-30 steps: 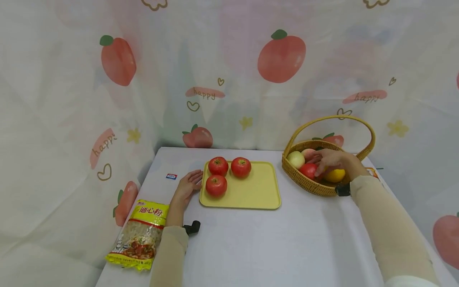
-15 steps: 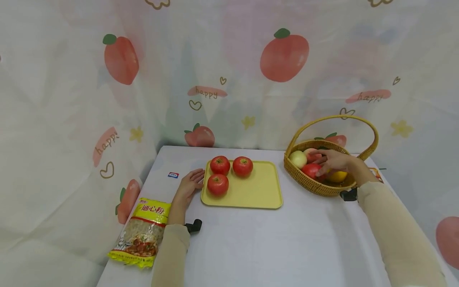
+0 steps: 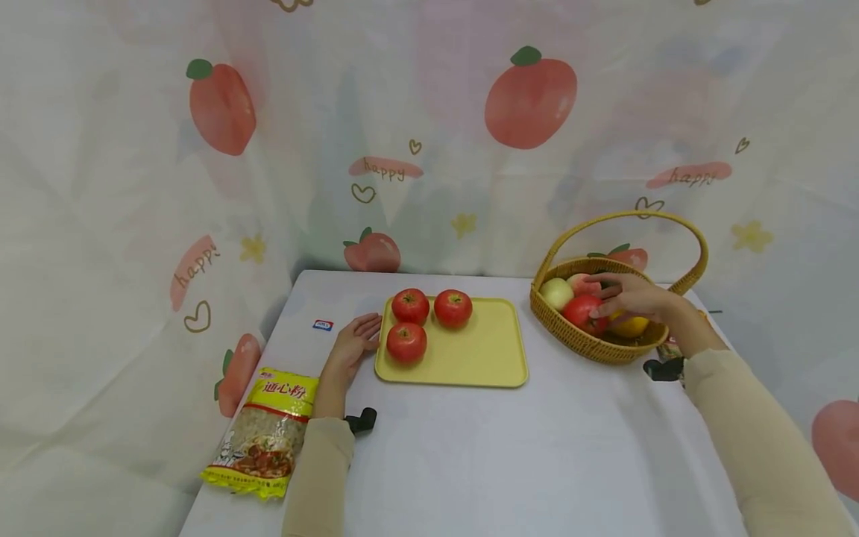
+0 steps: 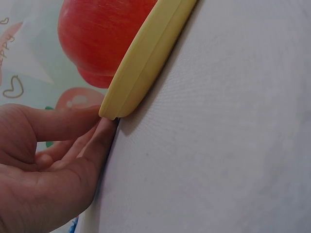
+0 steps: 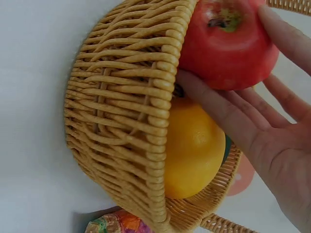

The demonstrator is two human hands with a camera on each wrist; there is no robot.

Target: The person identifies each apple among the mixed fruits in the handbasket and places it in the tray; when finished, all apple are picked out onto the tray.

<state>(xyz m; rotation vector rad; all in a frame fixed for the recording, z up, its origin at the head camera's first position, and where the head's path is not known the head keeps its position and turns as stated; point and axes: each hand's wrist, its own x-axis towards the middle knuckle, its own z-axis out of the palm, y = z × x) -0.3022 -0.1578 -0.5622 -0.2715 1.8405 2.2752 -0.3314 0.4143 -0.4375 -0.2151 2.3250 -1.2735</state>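
Observation:
My right hand (image 3: 634,296) is over the wicker basket (image 3: 573,344), holding a red apple (image 5: 228,46). The right wrist view shows the thumb on one side of it and fingers under the other. Beside it in the basket lie a smooth yellow fruit (image 5: 192,150), a pale green round fruit (image 3: 555,294) and a pinkish fruit (image 3: 580,284), partly covered by the hand. My left hand (image 3: 351,344) pinches the left edge of the yellow tray (image 3: 476,350) between thumb and fingers. Red apples (image 3: 406,343) sit at the tray's left and back.
A yellow-topped pasta bag (image 3: 265,432) lies by my left forearm, near the table's left edge. Behind the left hand is a small blue-and-red packet (image 3: 323,325). Another colourful packet (image 5: 119,223) lies beside the basket, and its tall handle (image 3: 627,215) arches over the fruit.
The red apple in the basket has tilted and come up a little in my right hand, its stem end now showing. My left hand and the tray have stayed in place.

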